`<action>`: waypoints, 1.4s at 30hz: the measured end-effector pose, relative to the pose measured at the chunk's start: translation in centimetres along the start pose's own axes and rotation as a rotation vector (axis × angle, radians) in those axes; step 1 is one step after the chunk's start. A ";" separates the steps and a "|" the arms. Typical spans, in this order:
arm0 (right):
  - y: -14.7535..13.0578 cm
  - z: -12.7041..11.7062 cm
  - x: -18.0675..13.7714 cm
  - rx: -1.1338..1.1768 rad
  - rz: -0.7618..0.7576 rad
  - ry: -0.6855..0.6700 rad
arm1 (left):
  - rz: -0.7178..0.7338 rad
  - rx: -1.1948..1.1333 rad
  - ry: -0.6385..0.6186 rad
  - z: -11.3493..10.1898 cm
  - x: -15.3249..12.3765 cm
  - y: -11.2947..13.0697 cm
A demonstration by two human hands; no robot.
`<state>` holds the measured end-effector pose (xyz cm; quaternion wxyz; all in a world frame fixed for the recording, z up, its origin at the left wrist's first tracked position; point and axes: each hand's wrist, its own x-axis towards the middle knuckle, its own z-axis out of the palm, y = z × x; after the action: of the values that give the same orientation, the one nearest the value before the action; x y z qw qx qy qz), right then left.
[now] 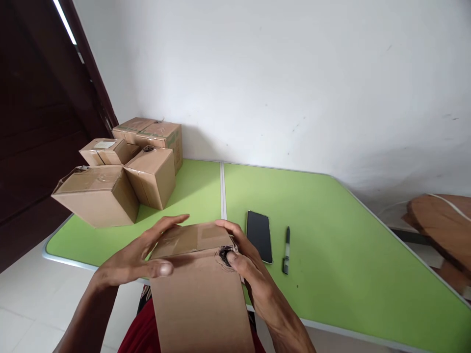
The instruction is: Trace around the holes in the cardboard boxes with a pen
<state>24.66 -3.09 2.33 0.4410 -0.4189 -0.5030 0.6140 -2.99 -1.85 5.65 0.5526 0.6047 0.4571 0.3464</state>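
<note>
A brown cardboard box (200,299) is in front of me at the near table edge, its taped side (195,238) facing up. My left hand (142,255) spans the box's left upper edge, thumb on the near face and index finger stretched out past the far side. At the right upper corner, my right hand (250,264) grips the box, its thumb beside a torn, dark-edged hole (225,255) and its fingers over the far edge. The left hand's other fingers are hidden.
Several taped cardboard boxes (149,171) stand grouped at the left of the green table (312,211). A black smartphone (259,236) and a pen (286,250) lie to the right of my hands. A wooden slab (441,230) stands beyond the table's right edge.
</note>
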 end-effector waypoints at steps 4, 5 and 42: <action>0.3 -0.3 -0.1 -0.009 -0.039 0.000 | -0.032 -0.229 0.170 2.8 -1.8 -3.0; 0.5 -0.3 -0.1 -0.015 -0.040 0.012 | -0.061 -0.323 0.174 4.0 -2.4 -3.6; 10.9 -24.4 2.0 -1.854 -0.429 0.254 | -0.284 -0.873 0.591 7.0 -1.0 -2.9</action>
<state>46.25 3.74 -12.04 0.0886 -0.5636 -0.8030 -0.1721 2.63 -5.34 1.88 0.6417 0.1282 0.4837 0.5812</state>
